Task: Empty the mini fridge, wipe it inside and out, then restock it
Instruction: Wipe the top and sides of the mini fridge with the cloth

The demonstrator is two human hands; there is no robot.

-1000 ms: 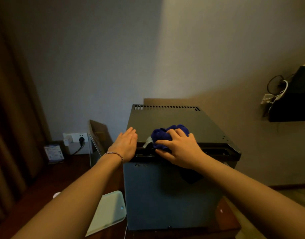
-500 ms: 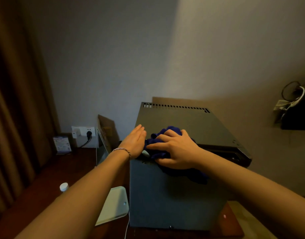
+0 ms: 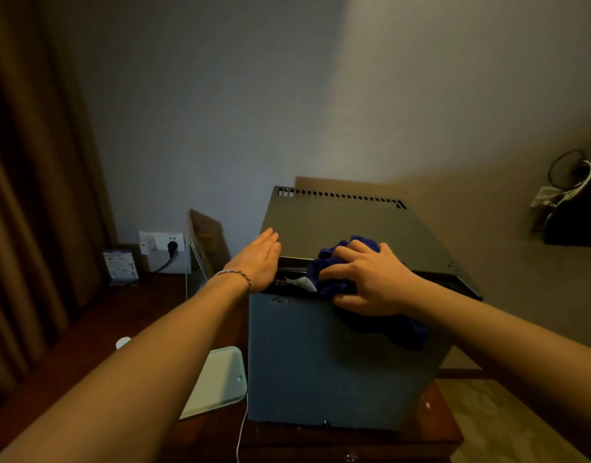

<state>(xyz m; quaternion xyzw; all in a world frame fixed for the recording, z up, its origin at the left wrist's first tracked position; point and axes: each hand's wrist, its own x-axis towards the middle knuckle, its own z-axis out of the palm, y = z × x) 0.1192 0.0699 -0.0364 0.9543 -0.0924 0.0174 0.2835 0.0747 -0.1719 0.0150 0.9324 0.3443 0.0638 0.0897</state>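
Note:
A dark mini fridge stands on a wooden cabinet, its door closed and facing me. My right hand presses a bunched blue cloth against the front top edge of the fridge, and part of the cloth hangs down over the door. My left hand lies flat with fingers straight on the fridge's top left front corner, holding nothing.
A pale green tray lies on the wooden surface left of the fridge, with a white bottle cap behind my left forearm. A wall socket with plugs, a small card stand and a leaning board stand further back. A curtain hangs at left.
My right hand has slid the blue cloth to the right along the fridge's front top edge. My left hand stays on the left corner. The view has shifted slightly.

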